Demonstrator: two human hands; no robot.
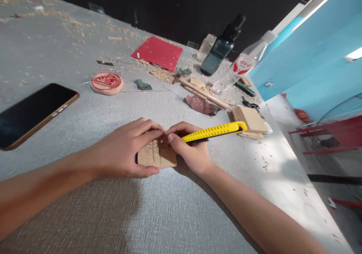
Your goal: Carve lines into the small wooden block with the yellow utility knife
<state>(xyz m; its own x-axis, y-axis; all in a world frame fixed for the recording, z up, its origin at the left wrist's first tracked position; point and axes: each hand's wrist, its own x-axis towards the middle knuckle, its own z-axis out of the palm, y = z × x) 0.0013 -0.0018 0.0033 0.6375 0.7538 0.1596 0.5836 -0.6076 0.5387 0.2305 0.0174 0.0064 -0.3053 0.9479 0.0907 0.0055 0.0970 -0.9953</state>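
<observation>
A grey, textured table [85, 57] strewn with wood shavings [161, 73] fills the room's near side, with a black wall behind and a blue panel [311, 57] at the right. At its middle lies a small wooden block [157, 156]; the left hand [124, 148] presses it flat, grip clasped around its edges. The right hand [189, 148] has its grip clenched on a yellow utility knife [215, 131], tip on the block. Nearby lie a phone [31, 114], a round carved stamp [106, 82], a red sheet [158, 53], a dark bottle [220, 50] and stacked wood pieces [250, 122].
</observation>
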